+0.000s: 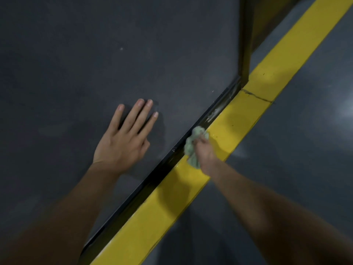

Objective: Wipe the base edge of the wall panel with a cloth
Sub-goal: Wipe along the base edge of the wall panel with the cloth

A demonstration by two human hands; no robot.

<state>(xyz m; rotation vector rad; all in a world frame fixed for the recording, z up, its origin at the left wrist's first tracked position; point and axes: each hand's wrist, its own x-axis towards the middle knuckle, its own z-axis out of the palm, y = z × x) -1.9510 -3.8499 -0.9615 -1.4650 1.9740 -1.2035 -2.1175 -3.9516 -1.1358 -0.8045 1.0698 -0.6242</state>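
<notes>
Cloth point(193, 148): partly concealed inside the closed right hand point(205, 153); its full extent cannot be told.
Base edge point(214, 111): covered beneath the cloth where contact is made.
Right fingertips: hidden by the cloth.
Yellow strip point(152, 217): cut off at top and bottom frame edges.
Forearms: blurred, cropped below.

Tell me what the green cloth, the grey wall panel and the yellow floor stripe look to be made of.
Crumpled pale green cloth in the right hand: soft woven or microfibre fabric, judging by its loose folds. Dark grey wall panel: matt, finely speckled, perhaps coated board or metal; unclear. Yellow floor stripe: glossy paint on a hard floor, with a thin crack across it.
</notes>
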